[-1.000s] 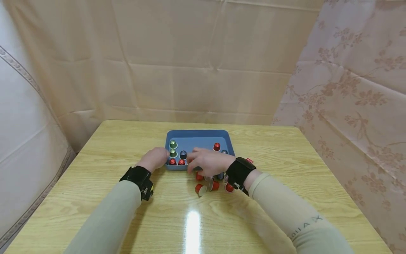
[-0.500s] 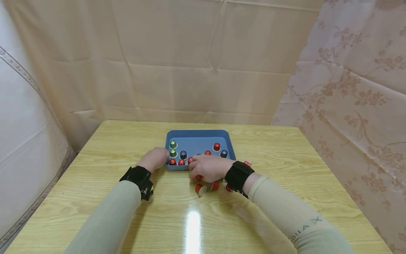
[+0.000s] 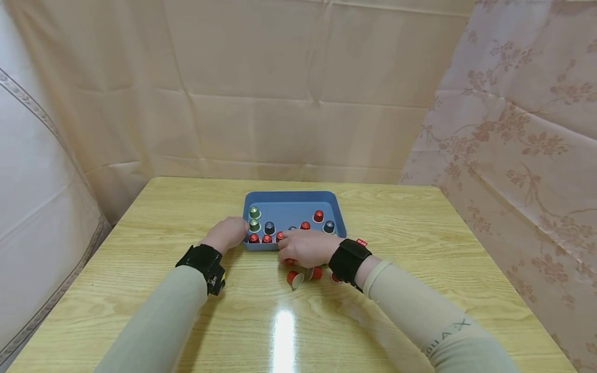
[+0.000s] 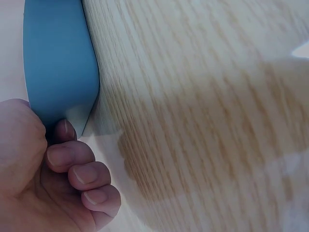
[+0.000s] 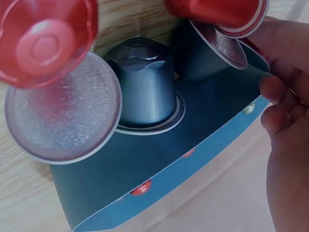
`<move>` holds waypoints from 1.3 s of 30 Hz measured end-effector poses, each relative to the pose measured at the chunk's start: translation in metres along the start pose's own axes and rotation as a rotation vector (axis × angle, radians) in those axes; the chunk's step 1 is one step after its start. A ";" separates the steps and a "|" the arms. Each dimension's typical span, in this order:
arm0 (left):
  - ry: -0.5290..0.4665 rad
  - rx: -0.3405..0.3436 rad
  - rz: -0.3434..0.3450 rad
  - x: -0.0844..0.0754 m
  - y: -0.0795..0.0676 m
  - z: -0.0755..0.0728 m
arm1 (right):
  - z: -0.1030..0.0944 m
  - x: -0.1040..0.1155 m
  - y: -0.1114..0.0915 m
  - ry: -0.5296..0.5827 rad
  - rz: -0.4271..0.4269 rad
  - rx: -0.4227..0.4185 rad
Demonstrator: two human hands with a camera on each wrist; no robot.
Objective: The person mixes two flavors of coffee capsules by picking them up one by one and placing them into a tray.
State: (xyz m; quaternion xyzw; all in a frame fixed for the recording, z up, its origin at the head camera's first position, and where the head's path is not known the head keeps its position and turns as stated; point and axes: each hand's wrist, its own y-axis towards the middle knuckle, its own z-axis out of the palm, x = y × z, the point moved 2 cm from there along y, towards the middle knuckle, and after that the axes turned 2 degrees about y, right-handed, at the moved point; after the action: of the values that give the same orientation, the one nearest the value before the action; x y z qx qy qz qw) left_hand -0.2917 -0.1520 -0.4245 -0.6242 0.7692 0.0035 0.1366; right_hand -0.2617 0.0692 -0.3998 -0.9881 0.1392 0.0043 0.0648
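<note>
My left hand (image 3: 227, 233) grips the left end of the blue tray (image 3: 284, 207). In the left wrist view the thumb lies over the tray wall (image 4: 60, 63) and the fingers curl below its corner. My right hand (image 3: 308, 248) is low at the tray's front edge, fingers bent down around a red coffee capsule (image 3: 289, 261), mostly hidden by the hand. In the right wrist view the fingers come up to the rim of a red capsule (image 5: 217, 10), beside a dark blue capsule (image 5: 147, 87) standing against the tray's outer wall.
Inside the tray stand green capsules (image 3: 254, 225), several red capsules (image 3: 318, 215) and dark capsules (image 3: 328, 226). Loose red capsules (image 3: 295, 280) lie on the wooden table (image 3: 224, 321) before the tray. A beige curtain (image 3: 298, 103) hangs behind.
My right hand has come back from over the tray's front row to the loose capsules, leaving a red capsule showing in that row. The left hand stays in place.
</note>
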 end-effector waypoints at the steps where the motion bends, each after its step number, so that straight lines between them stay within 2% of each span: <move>1: -0.001 0.000 -0.001 0.000 0.000 0.000 | 0.000 0.000 0.000 0.017 0.004 -0.003; 10: -0.015 0.013 -0.021 0.000 0.000 0.000 | -0.015 0.000 -0.001 0.125 0.005 -0.113; 18: 0.020 -0.001 0.007 0.002 0.002 0.001 | -0.029 -0.011 -0.009 0.158 0.001 -0.249; 21: 0.005 0.006 -0.009 0.003 0.003 0.002 | -0.029 -0.017 -0.012 0.176 0.056 -0.278; 29: -0.040 0.037 -0.047 0.003 0.002 0.002 | -0.020 -0.044 -0.024 0.274 0.275 -0.291; 33: -0.076 0.052 -0.066 0.003 0.003 0.002 | -0.015 -0.055 -0.032 0.265 0.330 -0.312; 39: -0.075 0.052 -0.054 0.003 0.003 0.002 | -0.011 -0.065 -0.044 0.319 0.407 -0.322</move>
State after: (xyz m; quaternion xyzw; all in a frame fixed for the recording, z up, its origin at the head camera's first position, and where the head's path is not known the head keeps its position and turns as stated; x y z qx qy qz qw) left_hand -0.2943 -0.1540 -0.4272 -0.6403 0.7464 0.0031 0.1814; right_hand -0.3121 0.1271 -0.3812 -0.9256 0.3404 -0.1162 -0.1175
